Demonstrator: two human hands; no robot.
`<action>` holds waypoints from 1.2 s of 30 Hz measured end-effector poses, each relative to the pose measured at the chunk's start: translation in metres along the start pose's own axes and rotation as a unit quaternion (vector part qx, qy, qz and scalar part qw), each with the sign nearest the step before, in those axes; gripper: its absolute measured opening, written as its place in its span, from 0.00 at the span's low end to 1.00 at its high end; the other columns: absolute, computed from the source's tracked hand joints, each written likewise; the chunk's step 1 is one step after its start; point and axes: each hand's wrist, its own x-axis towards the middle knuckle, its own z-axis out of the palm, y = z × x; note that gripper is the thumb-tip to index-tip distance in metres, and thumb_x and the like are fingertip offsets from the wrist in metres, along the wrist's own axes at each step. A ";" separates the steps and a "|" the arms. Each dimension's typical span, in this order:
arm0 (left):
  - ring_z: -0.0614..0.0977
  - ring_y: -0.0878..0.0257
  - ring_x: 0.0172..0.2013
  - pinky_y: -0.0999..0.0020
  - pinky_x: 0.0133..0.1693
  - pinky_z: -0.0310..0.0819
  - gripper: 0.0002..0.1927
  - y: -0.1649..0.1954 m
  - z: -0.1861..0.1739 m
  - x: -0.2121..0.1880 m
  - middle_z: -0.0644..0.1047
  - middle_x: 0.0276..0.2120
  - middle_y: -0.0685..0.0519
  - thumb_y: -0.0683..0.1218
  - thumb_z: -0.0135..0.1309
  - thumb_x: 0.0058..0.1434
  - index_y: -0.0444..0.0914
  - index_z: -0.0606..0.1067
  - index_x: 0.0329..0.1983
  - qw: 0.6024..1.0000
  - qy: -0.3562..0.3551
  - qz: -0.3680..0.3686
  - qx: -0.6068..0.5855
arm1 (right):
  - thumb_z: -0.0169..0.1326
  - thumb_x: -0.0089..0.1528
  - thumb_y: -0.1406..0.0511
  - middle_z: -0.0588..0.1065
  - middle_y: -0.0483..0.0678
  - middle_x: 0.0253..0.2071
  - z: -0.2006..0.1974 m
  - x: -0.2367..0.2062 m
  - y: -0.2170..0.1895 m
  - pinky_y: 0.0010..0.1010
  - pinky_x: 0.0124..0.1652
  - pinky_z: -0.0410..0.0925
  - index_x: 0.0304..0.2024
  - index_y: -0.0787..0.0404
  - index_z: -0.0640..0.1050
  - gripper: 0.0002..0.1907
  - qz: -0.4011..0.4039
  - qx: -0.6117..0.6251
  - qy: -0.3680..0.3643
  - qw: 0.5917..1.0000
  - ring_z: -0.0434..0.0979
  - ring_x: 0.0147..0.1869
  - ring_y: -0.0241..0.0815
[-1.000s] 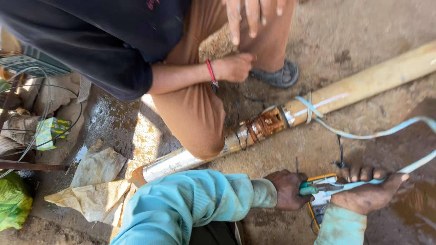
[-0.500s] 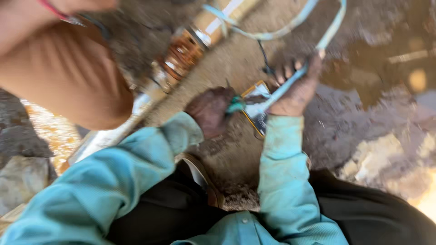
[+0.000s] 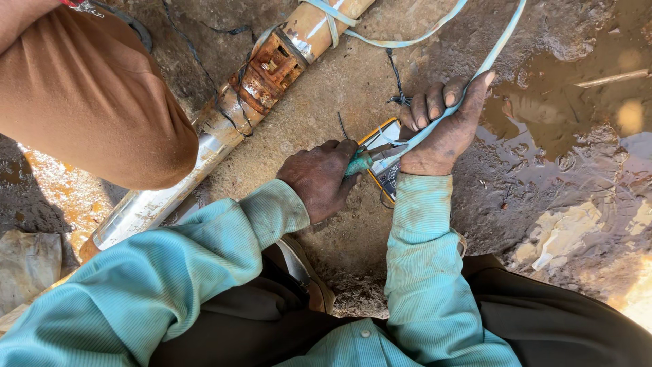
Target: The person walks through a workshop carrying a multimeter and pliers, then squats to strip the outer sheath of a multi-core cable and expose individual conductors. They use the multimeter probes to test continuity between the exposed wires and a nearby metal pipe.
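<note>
Near the middle of the frame, my left hand is closed around the green handle of a pair of pliers, whose metal tips point right toward my other hand. My right hand, just right of centre, grips a flat pale-blue cable, fingers curled over it, while the cable runs up to the top edge. Under both hands lies a yellow-edged meter on the muddy ground. Across the upper left runs a long metal pipe with a rusty joint, a strip of the blue cable tied around it near the top. Another person's brown-trousered knee fills the upper left corner. A puddle sits at upper right.
</note>
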 end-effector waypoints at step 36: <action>0.81 0.42 0.45 0.47 0.47 0.76 0.17 0.001 -0.002 0.000 0.78 0.43 0.40 0.49 0.55 0.62 0.37 0.72 0.52 1.000 -0.002 0.019 0.020 | 0.46 0.71 0.44 0.60 0.42 0.19 0.009 0.000 0.004 0.31 0.22 0.56 0.27 0.55 0.68 0.27 -0.009 -0.008 -0.009 1.000 0.58 0.19 0.37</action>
